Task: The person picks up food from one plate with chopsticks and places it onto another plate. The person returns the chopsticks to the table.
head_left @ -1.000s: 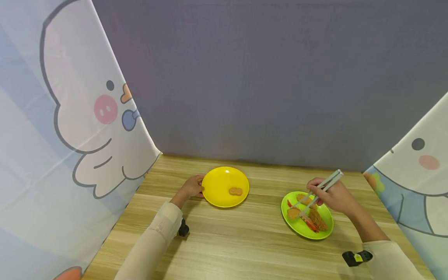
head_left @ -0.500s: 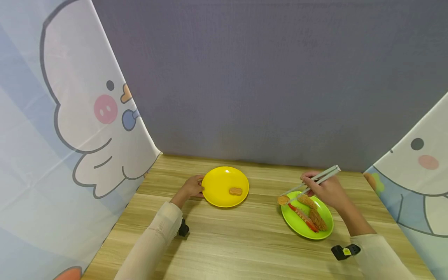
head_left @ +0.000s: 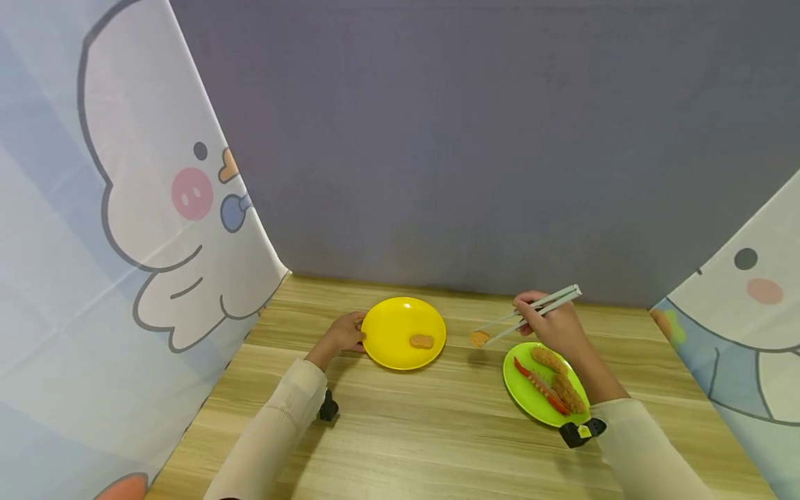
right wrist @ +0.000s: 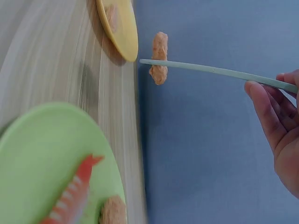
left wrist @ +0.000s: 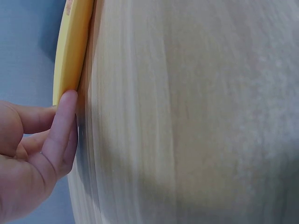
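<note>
A round breaded piece (head_left: 479, 339) hangs in pale chopsticks (right wrist: 201, 68) above the worktop (head_left: 400, 430), between the yellow plate (head_left: 394, 333) and the green plate (head_left: 525, 399). The right hand (head_left: 555, 328) grips the chopsticks; the left hand (head_left: 344, 333) pinches the yellow plate's edge — a tan nugget (head_left: 421, 342) lies there, a red-striped shrimp (head_left: 541, 386) and two breaded strips (head_left: 567, 394) on the green.

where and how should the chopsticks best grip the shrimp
Probably around the shrimp's middle, from above, a chopstick on each long side. It lies long and narrow, slanting across the green plate, with bare plate on its left in the head view; fried pieces lie close on its right.
</note>
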Demonstrator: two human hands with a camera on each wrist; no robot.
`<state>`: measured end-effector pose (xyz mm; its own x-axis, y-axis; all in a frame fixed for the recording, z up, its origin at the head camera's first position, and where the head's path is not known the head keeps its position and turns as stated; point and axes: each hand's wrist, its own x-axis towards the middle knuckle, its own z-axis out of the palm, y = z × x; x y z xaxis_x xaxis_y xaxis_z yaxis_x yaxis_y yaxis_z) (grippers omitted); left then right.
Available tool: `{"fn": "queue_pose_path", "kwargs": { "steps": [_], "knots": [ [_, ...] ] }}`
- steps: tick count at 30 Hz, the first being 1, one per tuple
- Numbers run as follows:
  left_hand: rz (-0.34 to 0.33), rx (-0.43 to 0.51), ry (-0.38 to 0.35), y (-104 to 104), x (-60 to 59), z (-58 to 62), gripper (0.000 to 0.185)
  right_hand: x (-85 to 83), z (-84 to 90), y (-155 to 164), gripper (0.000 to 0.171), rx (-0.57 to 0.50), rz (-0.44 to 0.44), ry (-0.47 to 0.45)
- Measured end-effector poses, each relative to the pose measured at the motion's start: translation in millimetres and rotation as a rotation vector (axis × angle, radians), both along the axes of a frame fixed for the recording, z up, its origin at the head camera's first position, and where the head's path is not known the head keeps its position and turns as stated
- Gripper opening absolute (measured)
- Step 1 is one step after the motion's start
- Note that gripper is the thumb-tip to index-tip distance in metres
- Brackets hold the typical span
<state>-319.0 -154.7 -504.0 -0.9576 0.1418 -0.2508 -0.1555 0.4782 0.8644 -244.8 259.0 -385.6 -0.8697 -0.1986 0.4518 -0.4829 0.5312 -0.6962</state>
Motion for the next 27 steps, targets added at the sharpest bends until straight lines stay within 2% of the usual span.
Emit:
{"fn": "queue_pose_path", "kwargs": {
  "steps": [7, 16, 22, 27],
  "knots": [
    [-0.003, -0.022, 0.0, -1, 2.2, -0.3, 0.059, -25.6, -22.5, -13, 0.014, -0.092, -0.003, -0.026],
    [0.012, -0.036, 0.011, 1, 2.8, -0.8, 0.061, -42.1, -31.9, -46, 0.016, -0.205, -0.009, -0.017],
    [0.016, -0.039, 0.014, 2, -0.3, -4.6, 0.059, -52.4, -40.3, -70, 0.016, -0.219, 0.021, -0.005],
    [0.015, -0.039, 0.013, 3, 0.0, -4.0, 0.058, -56.4, -48.3, -86, 0.015, -0.184, 0.017, 0.001]
  ]
}}
